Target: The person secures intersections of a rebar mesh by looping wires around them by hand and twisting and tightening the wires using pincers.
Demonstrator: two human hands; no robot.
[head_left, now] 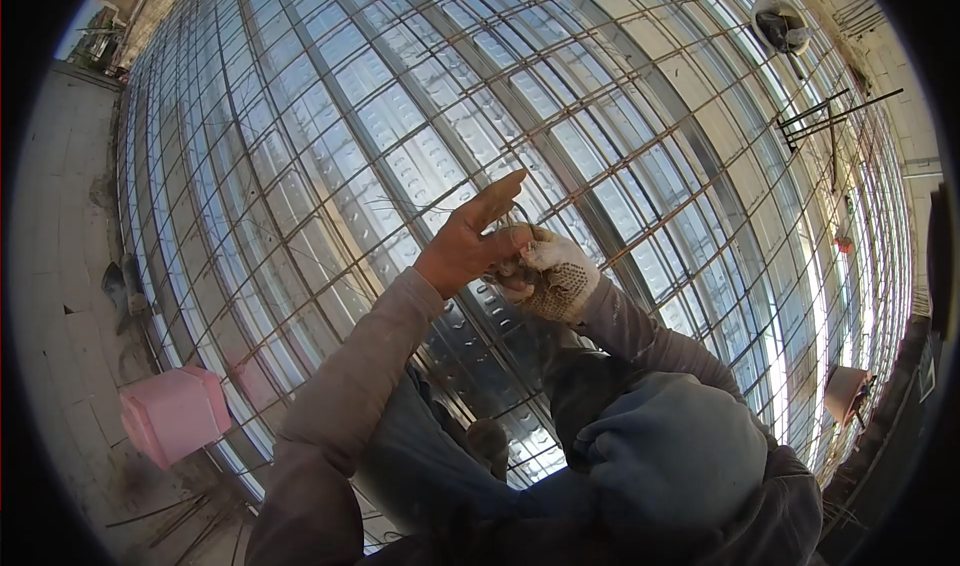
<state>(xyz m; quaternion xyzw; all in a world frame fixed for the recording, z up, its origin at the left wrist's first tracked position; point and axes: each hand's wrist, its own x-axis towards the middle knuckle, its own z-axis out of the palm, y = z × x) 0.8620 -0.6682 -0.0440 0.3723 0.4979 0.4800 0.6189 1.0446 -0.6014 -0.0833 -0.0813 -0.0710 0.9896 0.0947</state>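
Note:
My left hand (475,240) is bare. Its fingers are stretched out and held together, and its thumb reaches across to my right hand. A white dotted work glove covers my right hand (558,274), whose fingers are curled closed just beside the left thumb. What lies inside the right fingers is too small to make out. Thin wire ends (400,204) stick out to the left of my left hand. Both hands are over a grid of rusty reinforcing bars (640,151), laid above ribbed, shiny metal decking (400,171).
A pink box (175,416) stands at the left edge, with dark shoes (125,291) farther up. Loose rods (190,516) lie at lower left. At right are a white bucket (780,26), short crossed bars (830,118) and a pinkish container (846,394). My legs straddle the decking.

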